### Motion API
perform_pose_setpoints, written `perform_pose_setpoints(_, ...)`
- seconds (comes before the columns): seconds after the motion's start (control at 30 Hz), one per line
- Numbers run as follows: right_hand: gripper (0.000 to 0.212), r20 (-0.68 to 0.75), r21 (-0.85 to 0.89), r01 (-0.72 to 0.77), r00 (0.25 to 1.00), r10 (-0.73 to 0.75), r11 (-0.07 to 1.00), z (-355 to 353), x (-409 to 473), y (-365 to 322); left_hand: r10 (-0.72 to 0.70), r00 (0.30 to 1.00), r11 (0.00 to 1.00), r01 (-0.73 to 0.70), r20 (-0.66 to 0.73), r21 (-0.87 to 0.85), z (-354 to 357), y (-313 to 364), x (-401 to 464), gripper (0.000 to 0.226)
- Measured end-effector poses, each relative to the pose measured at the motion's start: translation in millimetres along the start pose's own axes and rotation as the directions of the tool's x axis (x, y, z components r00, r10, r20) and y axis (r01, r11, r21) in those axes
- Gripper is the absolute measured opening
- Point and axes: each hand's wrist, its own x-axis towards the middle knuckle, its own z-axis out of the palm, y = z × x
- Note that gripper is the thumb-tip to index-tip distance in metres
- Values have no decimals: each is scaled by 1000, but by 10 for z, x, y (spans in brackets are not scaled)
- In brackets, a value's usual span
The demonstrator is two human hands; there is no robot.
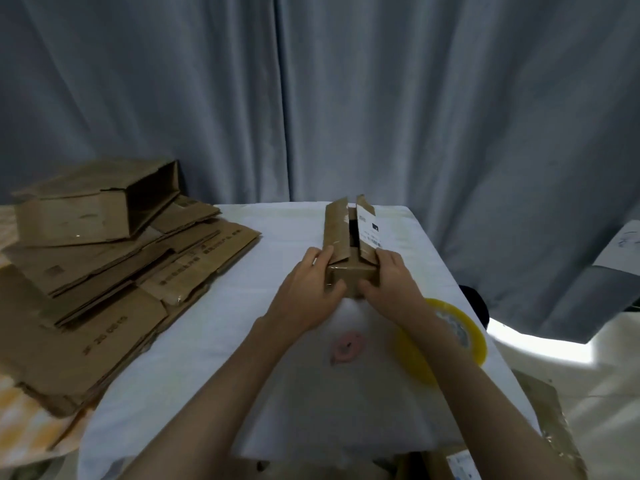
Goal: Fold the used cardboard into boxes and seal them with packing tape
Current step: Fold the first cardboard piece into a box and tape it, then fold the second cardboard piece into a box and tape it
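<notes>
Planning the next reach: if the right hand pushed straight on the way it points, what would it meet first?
The right hand already grips the small box, so that comes first; beyond it lies bare table, then probably the curtain.

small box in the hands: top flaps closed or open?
Open. The small box held between the left hand and right hand has its two long top flaps standing up, with a dark gap between them showing the inside.

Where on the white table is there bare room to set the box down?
Bare cloth lies between the flattened cardboard stack and the left hand. Crowded at right: tape roll beside the right hand, which holds the box.
</notes>
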Motion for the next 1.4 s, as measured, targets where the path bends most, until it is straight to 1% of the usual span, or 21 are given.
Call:
perform_pose_setpoints(0.07,61,6,-35,-51,999,52,998,-107,193,140,31,998,998,-33,50,50,88,96,285,63)
perform_pose_setpoints(0.17,58,9,-111,-120,993,121,987,-324,572,378,50,984,994,-65,169,85,253,243,730,67)
perform_pose_setpoints(0.23,65,47,-182,-146,987,157,972,-463,798,466,55,969,989,-86,242,120,318,287,991,74)
perform_pose_setpoints(0.3,71,35,-248,-153,985,166,957,-545,942,469,50,960,976,-105,277,188,308,250,1164,78)
perform_pose_setpoints(0.37,65,-45,-312,-127,992,119,941,-572,988,366,33,963,966,-100,268,240,221,153,1206,78)
perform_pose_setpoints(0.43,58,-111,-365,-79,993,41,928,-555,961,162,20,970,952,-92,240,292,66,12,1132,73)
perform_pose_setpoints(0.53,53,-107,-404,8,993,-55,915,-436,843,-269,-26,984,942,-35,177,334,-309,-275,861,62)
perform_pose_setpoints(0.63,52,-36,-329,99,992,-117,939,-136,667,-746,-97,990,936,54,106,348,-771,-627,415,56)
perform_pose_setpoints(0.73,48,79,-221,164,985,-150,961,292,464,-1247,-199,978,894,159,54,420,-1251,-1036,-112,48)
perform_pose_setpoints(0.8,45,171,-149,178,973,-152,973,591,328,-1542,-298,954,855,264,7,447,-1539,-1328,-427,46)
perform_pose_setpoints(0.87,38,258,-109,190,953,-157,976,853,234,-1783,-392,919,823,368,-37,433,-1790,-1591,-672,46)
perform_pose_setpoints(0.97,23,334,-85,210,927,-171,974,1107,203,-2104,-466,882,782,449,-73,433,-2110,-1887,-846,48)
perform_pose_setpoints(1.07,23,344,-66,232,918,-196,970,1275,308,-2416,-500,860,762,492,-101,421,-2351,-2082,-840,51)
perform_pose_setpoints(1.17,27,322,-31,243,921,-221,969,1470,517,-2709,-531,838,759,536,-124,369,-2510,-2281,-754,52)
perform_pose_setpoints(1.3,37,277,165,156,940,-198,974,1767,863,-3073,-565,809,752,586,-163,302,-2647,-2577,-590,57)
perform_pose_setpoints(1.4,34,262,302,56,955,-139,952,2020,1059,-3247,-562,813,760,580,-150,294,-2597,-2746,-501,58)
